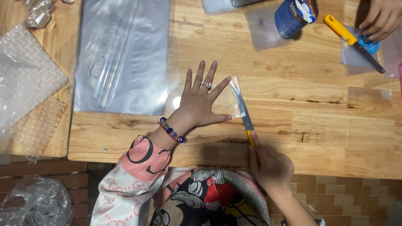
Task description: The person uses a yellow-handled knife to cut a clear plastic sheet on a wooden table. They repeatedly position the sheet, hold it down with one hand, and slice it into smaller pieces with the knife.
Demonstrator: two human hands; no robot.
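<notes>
Pink patterned sleeve [134, 175], beaded bracelet [171, 130], ring [206, 86]

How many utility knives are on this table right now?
2. One utility knife is in the right hand, its blade along the edge of the clear plastic sheet. The second knife lies at top right beside another person's hand.

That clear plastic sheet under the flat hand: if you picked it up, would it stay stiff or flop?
The clear sheet would probably flop: it looks thin and see-through. It is likely very light and slippery on the wooden table, perhaps why the left hand presses it flat while the right hand holds the knife.
</notes>
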